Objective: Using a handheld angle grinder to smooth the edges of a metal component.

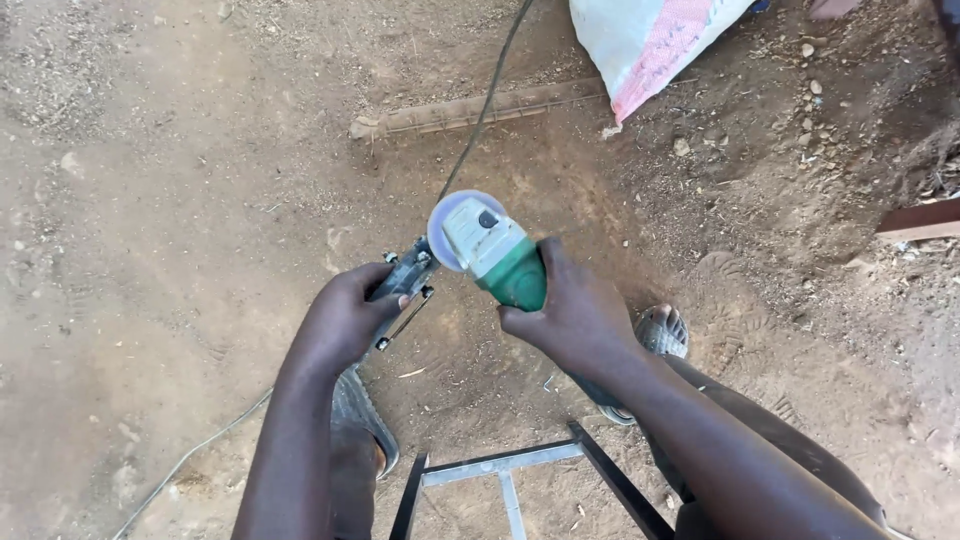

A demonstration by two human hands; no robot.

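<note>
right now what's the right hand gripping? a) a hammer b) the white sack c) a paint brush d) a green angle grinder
d: the right hand wraps the green body of the angle grinder, whose disc sits against the small metal piece held in the left hand; the white sack lies untouched on the dirt farther off.

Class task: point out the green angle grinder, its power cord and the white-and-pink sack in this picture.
green angle grinder [505, 262]: head view, on its green body.
power cord [487, 100]: head view, mid-length over the dirt.
white-and-pink sack [650, 40]: head view, on its pink panel.
</note>
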